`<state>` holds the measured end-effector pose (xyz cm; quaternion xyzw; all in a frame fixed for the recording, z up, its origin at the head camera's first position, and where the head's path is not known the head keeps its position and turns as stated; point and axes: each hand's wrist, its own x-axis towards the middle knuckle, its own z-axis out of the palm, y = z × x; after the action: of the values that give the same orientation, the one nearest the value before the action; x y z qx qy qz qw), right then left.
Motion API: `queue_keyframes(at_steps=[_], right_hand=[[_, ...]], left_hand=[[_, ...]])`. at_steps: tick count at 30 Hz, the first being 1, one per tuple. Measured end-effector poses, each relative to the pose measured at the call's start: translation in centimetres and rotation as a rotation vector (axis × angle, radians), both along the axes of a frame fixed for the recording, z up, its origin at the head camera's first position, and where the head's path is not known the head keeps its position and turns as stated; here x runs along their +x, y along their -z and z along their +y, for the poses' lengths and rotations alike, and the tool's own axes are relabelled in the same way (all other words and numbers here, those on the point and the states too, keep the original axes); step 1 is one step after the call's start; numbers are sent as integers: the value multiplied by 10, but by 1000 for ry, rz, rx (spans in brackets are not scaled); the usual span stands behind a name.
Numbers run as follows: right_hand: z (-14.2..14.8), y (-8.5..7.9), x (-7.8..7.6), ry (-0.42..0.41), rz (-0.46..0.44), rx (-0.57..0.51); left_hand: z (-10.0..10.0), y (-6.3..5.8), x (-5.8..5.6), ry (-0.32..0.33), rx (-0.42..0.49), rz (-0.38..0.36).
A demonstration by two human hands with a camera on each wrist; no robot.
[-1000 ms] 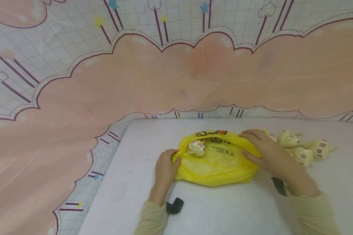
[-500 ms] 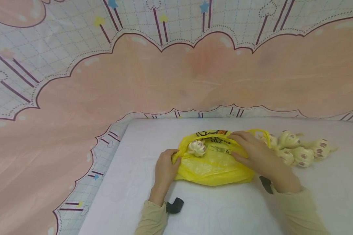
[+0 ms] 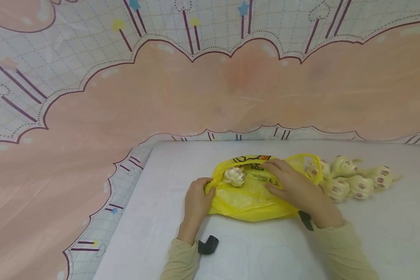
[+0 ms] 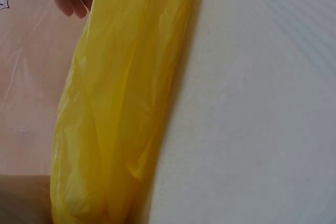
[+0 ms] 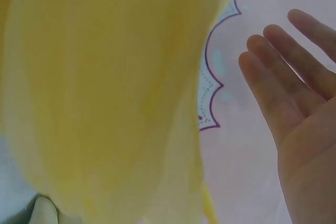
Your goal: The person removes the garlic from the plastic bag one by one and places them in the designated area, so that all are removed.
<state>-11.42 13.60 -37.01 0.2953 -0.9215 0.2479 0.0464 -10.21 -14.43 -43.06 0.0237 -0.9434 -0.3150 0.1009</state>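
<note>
A yellow plastic bag (image 3: 255, 202) lies on the white table, its mouth spread toward me. One garlic bulb (image 3: 234, 177) rests inside the mouth, near the left side. My left hand (image 3: 197, 198) grips the bag's left edge between thumb and fingers. Over the right part of the mouth is my right hand (image 3: 295, 190), holding nothing. In the right wrist view its fingers (image 5: 294, 72) are extended and apart, beside the yellow plastic. The left wrist view is mostly filled by the bag's near side (image 4: 121, 98), which hides much of the left hand.
Several more garlic bulbs (image 3: 361, 186) lie clustered on the table (image 3: 259, 252) right of the bag. The bag's right handle loop (image 3: 318, 161) overlaps the nearest bulb in the head view. A patterned pink cloth (image 3: 231, 97) hangs behind the table and along its left side.
My right hand has moved left over the bag's mouth, uncovering the right handle loop and more of the garlic bulbs. My left hand has stayed in place on the bag's edge.
</note>
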Motion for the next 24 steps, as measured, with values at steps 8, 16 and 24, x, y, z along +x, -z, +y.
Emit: queue_keyframes(at_steps=[8, 16, 24], right_hand=[[-14, 5, -2, -28, -21, 3], [-28, 6, -2, -20, -29, 17], [-41, 11, -3, -22, -45, 6]], left_hand=[[-1, 1, -1, -3, -2, 1], [0, 1, 0, 1, -4, 3], [0, 0, 0, 3, -7, -3]])
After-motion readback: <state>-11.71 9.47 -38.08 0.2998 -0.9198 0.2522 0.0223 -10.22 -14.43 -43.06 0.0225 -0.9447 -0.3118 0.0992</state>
